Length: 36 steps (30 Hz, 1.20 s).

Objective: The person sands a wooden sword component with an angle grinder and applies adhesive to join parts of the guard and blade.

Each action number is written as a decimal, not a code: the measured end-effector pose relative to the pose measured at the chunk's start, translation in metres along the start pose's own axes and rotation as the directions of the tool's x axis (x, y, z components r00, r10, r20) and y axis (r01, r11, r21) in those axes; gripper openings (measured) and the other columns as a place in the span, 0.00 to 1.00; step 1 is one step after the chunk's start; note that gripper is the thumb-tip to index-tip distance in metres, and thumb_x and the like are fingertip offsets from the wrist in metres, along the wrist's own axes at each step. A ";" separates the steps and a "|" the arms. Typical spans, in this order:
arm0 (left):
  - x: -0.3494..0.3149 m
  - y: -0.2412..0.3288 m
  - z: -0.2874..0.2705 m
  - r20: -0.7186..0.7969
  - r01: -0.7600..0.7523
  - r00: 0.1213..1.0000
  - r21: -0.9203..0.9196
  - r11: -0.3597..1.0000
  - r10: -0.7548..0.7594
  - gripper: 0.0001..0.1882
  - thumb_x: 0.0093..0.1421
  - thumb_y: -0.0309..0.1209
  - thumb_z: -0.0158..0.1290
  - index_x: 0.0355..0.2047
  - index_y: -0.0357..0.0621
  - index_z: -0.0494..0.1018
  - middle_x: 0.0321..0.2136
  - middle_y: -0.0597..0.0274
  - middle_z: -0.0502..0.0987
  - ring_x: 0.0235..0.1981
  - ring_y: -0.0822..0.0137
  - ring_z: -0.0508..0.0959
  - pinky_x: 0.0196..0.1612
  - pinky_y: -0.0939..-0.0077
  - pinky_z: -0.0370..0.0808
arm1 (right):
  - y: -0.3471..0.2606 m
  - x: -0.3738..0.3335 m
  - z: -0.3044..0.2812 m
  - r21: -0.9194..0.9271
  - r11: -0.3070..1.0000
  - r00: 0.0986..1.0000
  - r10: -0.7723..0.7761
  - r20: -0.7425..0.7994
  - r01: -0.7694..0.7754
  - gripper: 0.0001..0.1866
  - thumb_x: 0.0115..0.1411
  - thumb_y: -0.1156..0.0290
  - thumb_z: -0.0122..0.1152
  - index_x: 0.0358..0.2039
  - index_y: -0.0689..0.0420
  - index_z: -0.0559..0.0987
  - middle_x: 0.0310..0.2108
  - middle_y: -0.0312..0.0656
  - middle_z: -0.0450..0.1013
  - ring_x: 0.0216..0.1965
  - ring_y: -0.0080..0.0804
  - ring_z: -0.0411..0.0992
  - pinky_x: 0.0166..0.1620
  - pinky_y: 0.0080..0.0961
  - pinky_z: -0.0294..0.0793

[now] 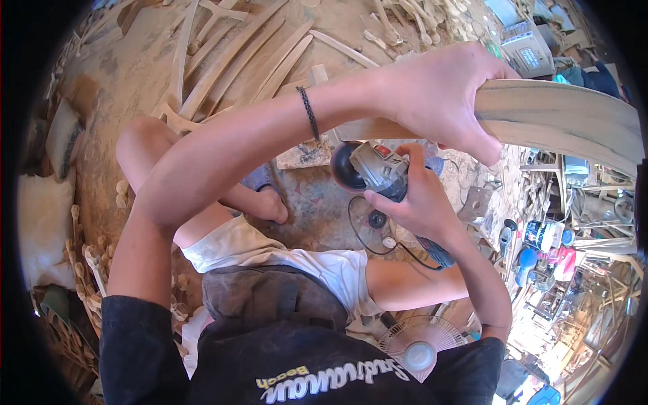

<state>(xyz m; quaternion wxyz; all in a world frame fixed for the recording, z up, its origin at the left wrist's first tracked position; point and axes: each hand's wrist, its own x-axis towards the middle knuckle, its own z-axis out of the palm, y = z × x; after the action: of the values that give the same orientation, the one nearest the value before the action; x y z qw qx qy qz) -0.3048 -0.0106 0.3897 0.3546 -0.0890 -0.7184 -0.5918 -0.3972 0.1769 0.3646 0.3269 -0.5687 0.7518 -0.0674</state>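
A long, curved wooden piece (567, 111) with dark grain lines stretches to the right edge of the view. My left hand (449, 94) is closed around it, thumb along its near side, with the fingertips hidden behind the wood. Below it, my right hand (422, 199) grips the body of an angle grinder (381, 169) with a grey head and a red label. The grinder's round disc (346, 167) points left, beneath my left forearm and apart from the part of the wood I can see. A black cord trails from the grinder's rear near my right thigh.
Several curved wooden strips (233, 64) lie on the dusty floor at the far left. A fan (420, 352) stands close by my right side. At the right are bottles and jars (540, 236); a pale box-shaped device (528, 50) sits far right. Turned wooden pieces (84, 270) pile up at left.
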 end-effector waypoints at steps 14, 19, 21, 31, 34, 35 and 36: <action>0.002 -0.003 -0.002 -0.019 -0.036 0.999 0.031 0.999 0.037 0.30 0.47 0.37 0.70 0.48 0.29 0.82 0.25 0.59 0.84 0.23 0.70 0.82 0.28 0.71 0.81 | 0.015 0.010 -0.005 -0.096 0.995 0.997 -0.004 -0.073 -0.003 0.51 0.58 0.52 0.80 0.69 0.63 0.59 0.52 0.63 0.78 0.48 0.65 0.82 0.55 0.48 0.80; 0.000 -0.009 -0.006 -0.118 -0.103 0.986 0.123 0.987 0.118 0.28 0.48 0.37 0.70 0.46 0.30 0.82 0.25 0.60 0.84 0.24 0.71 0.83 0.28 0.72 0.80 | 0.009 0.008 -0.009 -0.023 0.994 0.990 0.102 -0.100 -0.105 0.49 0.58 0.52 0.80 0.67 0.63 0.60 0.50 0.65 0.78 0.48 0.67 0.82 0.55 0.50 0.79; 0.003 -0.011 -0.005 -0.158 -0.145 0.973 0.146 0.979 0.168 0.27 0.48 0.37 0.70 0.45 0.31 0.82 0.25 0.60 0.84 0.24 0.72 0.83 0.28 0.72 0.80 | 0.005 0.007 -0.008 -0.049 0.995 0.994 0.078 -0.080 -0.082 0.48 0.58 0.51 0.80 0.66 0.63 0.60 0.47 0.66 0.79 0.47 0.68 0.82 0.54 0.50 0.79; 0.000 0.012 -0.017 -0.057 -0.066 0.996 0.067 0.996 0.069 0.31 0.50 0.34 0.70 0.52 0.28 0.78 0.33 0.60 0.82 0.33 0.74 0.80 0.37 0.74 0.78 | 0.006 0.006 -0.005 -0.127 0.989 0.996 0.066 -0.067 -0.074 0.48 0.56 0.49 0.79 0.64 0.62 0.61 0.41 0.65 0.80 0.44 0.67 0.82 0.48 0.52 0.79; 0.001 0.015 -0.019 -0.057 -0.075 0.995 0.045 0.996 0.077 0.29 0.50 0.34 0.69 0.50 0.29 0.78 0.32 0.62 0.81 0.31 0.75 0.79 0.35 0.75 0.77 | 0.015 -0.002 -0.009 -0.144 0.989 0.996 0.009 -0.085 -0.021 0.48 0.56 0.47 0.77 0.64 0.63 0.61 0.36 0.63 0.82 0.41 0.65 0.84 0.44 0.54 0.80; 0.002 0.016 -0.021 -0.060 -0.073 0.995 0.055 0.996 0.076 0.28 0.50 0.34 0.69 0.49 0.30 0.78 0.31 0.63 0.81 0.31 0.76 0.78 0.34 0.76 0.76 | 0.018 -0.006 -0.012 -0.134 0.991 0.997 0.018 -0.076 -0.029 0.48 0.56 0.47 0.77 0.64 0.63 0.61 0.36 0.63 0.82 0.40 0.65 0.84 0.44 0.53 0.80; 0.002 0.017 -0.022 -0.069 -0.055 0.996 0.097 0.994 0.062 0.27 0.50 0.34 0.69 0.48 0.31 0.78 0.31 0.64 0.80 0.30 0.77 0.78 0.33 0.76 0.75 | 0.021 -0.010 -0.015 -0.119 0.993 0.997 -0.007 -0.080 -0.003 0.48 0.56 0.47 0.77 0.63 0.63 0.61 0.35 0.63 0.82 0.40 0.65 0.84 0.43 0.53 0.80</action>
<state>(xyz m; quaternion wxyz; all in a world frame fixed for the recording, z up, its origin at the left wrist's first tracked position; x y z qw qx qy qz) -0.2879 -0.0268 0.4051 0.4011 -0.0716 -0.7298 -0.5490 -0.4215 0.1885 0.3704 0.2618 -0.5847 0.7665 -0.0457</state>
